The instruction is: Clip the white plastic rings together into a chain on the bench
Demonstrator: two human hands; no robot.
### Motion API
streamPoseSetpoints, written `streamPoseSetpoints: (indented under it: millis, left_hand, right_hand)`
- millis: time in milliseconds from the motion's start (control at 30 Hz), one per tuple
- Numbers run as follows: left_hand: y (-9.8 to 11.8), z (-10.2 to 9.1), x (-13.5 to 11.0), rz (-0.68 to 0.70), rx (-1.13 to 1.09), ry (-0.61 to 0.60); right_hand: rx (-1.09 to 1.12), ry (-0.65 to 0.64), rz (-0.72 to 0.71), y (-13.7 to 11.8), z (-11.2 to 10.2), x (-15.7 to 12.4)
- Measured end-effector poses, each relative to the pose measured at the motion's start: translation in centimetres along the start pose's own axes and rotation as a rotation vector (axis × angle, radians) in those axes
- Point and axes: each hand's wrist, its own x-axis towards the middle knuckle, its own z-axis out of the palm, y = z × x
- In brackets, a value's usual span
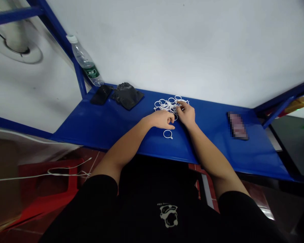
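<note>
The white wall rises behind the blue desk, where a bottle stands in the back left corner with a black bag near it. The phone lies well off to the right, so neither arm threatens it.

The trouble, to my eye, would come from the pile of rings near the back edge: they overlap so closely that lifting one could drag up others or flick a few toward the wall. Out front, a single ring lies apart, toward the near edge; a careless pull-back of the left wrist could sweep it to the floor.

Both forearms slant inward across the front edge. The left hand is turned sideways, knuckles up, at the pile's near side and just beyond the single ring; its fingers are curled, the thumb standing off from them, with no ring showing between. The right hand reaches into the pile's right side, fingers bent downward, thumb a little away from the forefinger; whether they pinch a ring, I can't tell.
</note>
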Motion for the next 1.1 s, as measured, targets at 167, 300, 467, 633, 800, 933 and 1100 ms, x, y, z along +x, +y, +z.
streamPoseSetpoints:
  millis: [167,300,467,633,800,933,1100]
  left_hand:
    - [0.7,0.7,-0.2,0.016,0.012,-0.171]
    - [0.7,1.1,0.1,0.007,0.072,-0.212]
    - [0.6,1.2,0.3,0.017,0.126,-0.11]
    - [0.4,0.8,0.4,-0.092,0.128,0.224]
    - [-0.6,0.8,0.8,-0.219,0.108,0.426]
    - [-1.6,1.3,1.2,-0.189,0.104,0.522]
    - [-1.8,1.8,1.2,-0.055,0.115,0.59]
  right_hand:
    - [0.014,0.05,0.023,0.4,0.1,0.0]
    - [0.031,0.059,0.057,0.2,0.1,0.0]
    - [0.077,0.074,0.042,0.0,0.1,-0.1]
    - [0.133,0.089,-0.005,-0.2,0.0,-0.2]
    - [0.221,-0.047,-0.153,-1.0,-0.4,-0.5]
    - [0.188,-0.14,-0.165,-1.2,-0.3,-0.6]
    - [0.172,-0.246,-0.165,-1.0,-0.2,-0.4]
